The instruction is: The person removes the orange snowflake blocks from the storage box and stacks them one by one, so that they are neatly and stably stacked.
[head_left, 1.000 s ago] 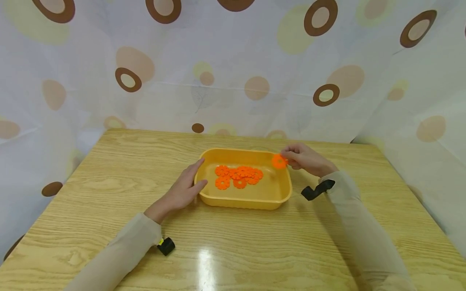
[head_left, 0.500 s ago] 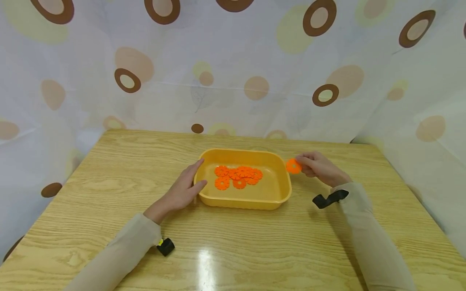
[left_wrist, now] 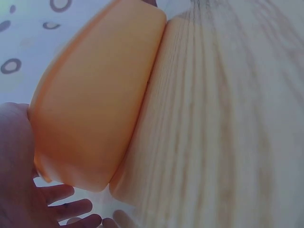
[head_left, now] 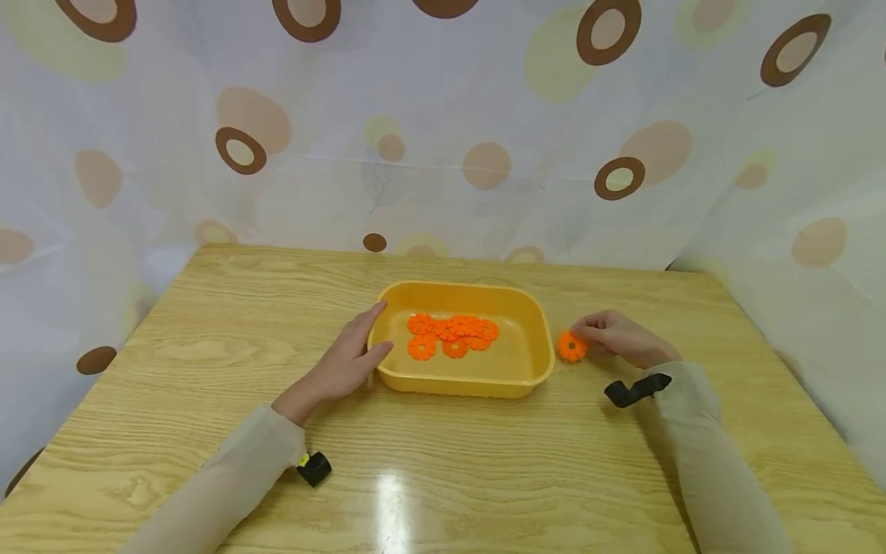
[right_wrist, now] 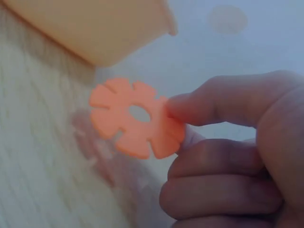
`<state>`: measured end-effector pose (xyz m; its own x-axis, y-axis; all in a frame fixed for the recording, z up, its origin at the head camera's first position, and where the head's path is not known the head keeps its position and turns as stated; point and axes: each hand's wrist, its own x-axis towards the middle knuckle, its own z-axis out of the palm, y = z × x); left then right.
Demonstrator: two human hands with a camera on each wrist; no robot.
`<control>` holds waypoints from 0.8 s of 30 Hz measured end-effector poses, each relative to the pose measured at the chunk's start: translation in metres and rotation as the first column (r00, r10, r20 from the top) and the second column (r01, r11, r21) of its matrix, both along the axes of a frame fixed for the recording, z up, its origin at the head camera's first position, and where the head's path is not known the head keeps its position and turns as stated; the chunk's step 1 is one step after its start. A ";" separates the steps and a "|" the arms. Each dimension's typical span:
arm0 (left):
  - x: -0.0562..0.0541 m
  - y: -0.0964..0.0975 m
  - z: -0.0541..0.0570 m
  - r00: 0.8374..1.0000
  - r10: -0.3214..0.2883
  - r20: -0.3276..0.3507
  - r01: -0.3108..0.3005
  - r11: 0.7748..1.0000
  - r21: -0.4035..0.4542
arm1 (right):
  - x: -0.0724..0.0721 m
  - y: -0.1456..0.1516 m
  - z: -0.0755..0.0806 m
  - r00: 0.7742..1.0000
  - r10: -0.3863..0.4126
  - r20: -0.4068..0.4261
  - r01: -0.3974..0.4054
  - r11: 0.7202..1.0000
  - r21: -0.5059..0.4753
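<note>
An orange notched plastic disc with a round centre hole, a snowflake building disc [head_left: 572,346], is pinched between thumb and forefinger of my right hand [head_left: 623,338], just right of the yellow plastic basin [head_left: 471,382]. In the right wrist view the pinched disc [right_wrist: 135,118] is tilted, with a shadow on the table beneath it; the other fingers are curled back. Several more orange discs [head_left: 453,331] lie overlapping on the basin's floor. My left hand [head_left: 342,362] rests against the basin's left end, its fingers fairly straight and its thumb over the rim.
The basin stands on a wood-grain table [head_left: 457,462]. Behind and beside the table hangs a white curtain [head_left: 443,200] with brown rings and spots. Each sleeve cuff carries a black device [head_left: 314,468].
My right hand has carried its disc from over the basin's right rim rightward and down, close above the table outside the basin. The left hand and basin keep their places.
</note>
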<state>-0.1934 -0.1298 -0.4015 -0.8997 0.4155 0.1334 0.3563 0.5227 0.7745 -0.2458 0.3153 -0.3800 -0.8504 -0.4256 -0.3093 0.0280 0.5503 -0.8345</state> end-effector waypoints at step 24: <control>0.000 0.002 -0.001 1.000 0.002 -0.025 -0.002 1.000 0.006 | 0.000 0.000 -0.008 0.995 -0.022 -0.100 0.036 0.990 0.138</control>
<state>-0.1929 -0.1281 -0.4028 -0.8971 0.4126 0.1582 0.3741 0.5187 0.7688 -0.2460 0.3148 -0.3876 -0.8911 -0.3587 -0.2780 -0.0325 0.6616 -0.7492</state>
